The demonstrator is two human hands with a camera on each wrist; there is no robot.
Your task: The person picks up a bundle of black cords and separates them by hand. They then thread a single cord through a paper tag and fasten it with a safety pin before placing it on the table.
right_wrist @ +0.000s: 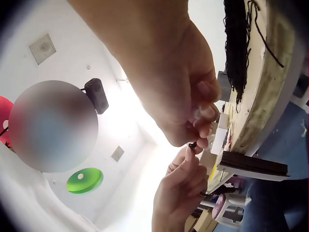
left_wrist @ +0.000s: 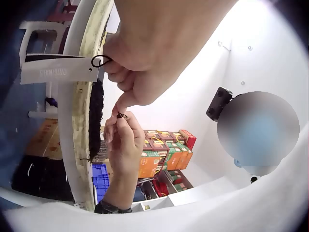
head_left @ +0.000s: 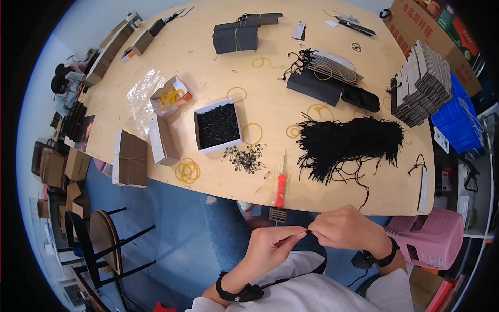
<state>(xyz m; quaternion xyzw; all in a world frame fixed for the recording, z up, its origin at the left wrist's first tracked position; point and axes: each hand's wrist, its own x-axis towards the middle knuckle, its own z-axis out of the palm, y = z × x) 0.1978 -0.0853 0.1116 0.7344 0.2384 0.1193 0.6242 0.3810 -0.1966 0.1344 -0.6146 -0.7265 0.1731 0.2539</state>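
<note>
In front of the body, my left hand (head_left: 273, 247) and right hand (head_left: 343, 227) meet at their fingertips. Thumb and finger of each pinch a small dark piece (left_wrist: 121, 115); I cannot tell what it is, as fingers hide most of it. A black cord loop (left_wrist: 100, 61) shows at the curled fingers of my left hand in the left wrist view. It passes by the holed end of a pale tag (left_wrist: 53, 71) printed ORIGINALS. A stack of tags (head_left: 277, 214) appears edge-on just beyond the left hand, below the table edge; the right wrist view shows its dark side.
On the table (head_left: 280, 109) lie a black cord bundle (head_left: 351, 145), a red-handled tool (head_left: 280, 191), and loose safety pins (head_left: 247, 157) near a white box (head_left: 241, 138) of black ones. Rubber bands (head_left: 187, 170) and tag stacks (head_left: 423, 83) surround them. A pink stool (head_left: 442, 234) stands right.
</note>
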